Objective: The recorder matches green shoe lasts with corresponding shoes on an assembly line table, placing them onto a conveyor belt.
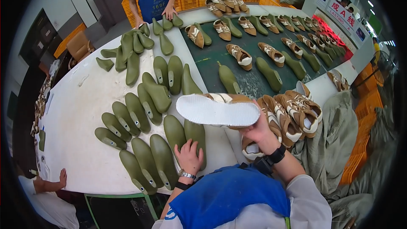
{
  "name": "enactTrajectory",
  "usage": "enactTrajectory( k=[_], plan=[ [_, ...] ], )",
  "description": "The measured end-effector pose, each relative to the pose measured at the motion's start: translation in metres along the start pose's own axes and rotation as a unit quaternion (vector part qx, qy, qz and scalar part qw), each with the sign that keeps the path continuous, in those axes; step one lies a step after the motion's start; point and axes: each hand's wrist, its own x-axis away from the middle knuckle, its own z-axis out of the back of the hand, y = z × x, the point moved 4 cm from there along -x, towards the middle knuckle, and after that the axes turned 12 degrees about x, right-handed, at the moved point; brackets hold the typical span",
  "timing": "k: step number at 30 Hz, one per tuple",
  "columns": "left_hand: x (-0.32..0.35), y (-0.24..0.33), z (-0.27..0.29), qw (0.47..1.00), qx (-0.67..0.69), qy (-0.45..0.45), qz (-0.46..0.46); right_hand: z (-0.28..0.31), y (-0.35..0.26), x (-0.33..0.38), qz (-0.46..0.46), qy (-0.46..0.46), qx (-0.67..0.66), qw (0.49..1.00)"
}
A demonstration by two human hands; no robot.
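- Your right hand (257,131) is clamped on the heel end of a brown shoe (218,110), held up over the bench (80,123) with its white sole turned toward you.
- Your left hand (189,157) lies with fingers spread on a green last (197,130) near the bench's front edge; I cannot tell whether it grips.
- The bench top is white with faint smudges, and green lasts (137,112) lie on it in slanting rows to your left, with a looser heap farther back.
- Ahead to your right, a scuffed dark green belt (251,82) carries brown shoes (239,56) and lasts in lines that run toward a red-lit panel (333,32).
- Just beside your right hand, more shoes (292,116) are packed close together, next to grey-green cloth (335,127) draped by orange crates (362,144).
- Across from you, a person in a blue apron (152,0) has their hands at the lasts; behind them, more crates are stacked.
- To your far left, you have a brown chair (79,44) near the wall.
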Motion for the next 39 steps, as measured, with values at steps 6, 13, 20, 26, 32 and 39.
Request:
enactTrajectory(
  k=[6, 13, 20, 26, 32, 39],
  plan=[
    [-0.001, -0.004, -0.001, 1.0, 0.0, 0.005, 0.0, -0.086, -0.071, -0.034, 0.27, 0.065, 0.448, 0.85],
    [-0.006, 0.001, -0.003, 1.0, 0.007, -0.019, 0.015, -0.021, -0.077, -0.177, 0.215, 0.134, 0.891, 0.378],
    [-0.004, 0.003, 0.005, 0.999, -0.013, -0.028, 0.023, 0.027, -0.052, -0.247, 0.139, 0.161, 0.891, 0.402],
    [-0.002, 0.004, -0.001, 0.999, -0.015, -0.031, 0.024, 0.047, -0.052, -0.272, 0.256, 0.212, 0.809, 0.485],
    [-0.008, 0.013, -0.006, 0.999, -0.029, -0.037, -0.002, 0.028, -0.018, -0.245, 0.255, 0.096, 0.781, 0.562],
    [0.002, 0.001, -0.009, 0.998, -0.059, -0.011, -0.003, -0.04, 0.09, -0.143, 0.208, -0.218, 0.809, 0.505]
  ],
)
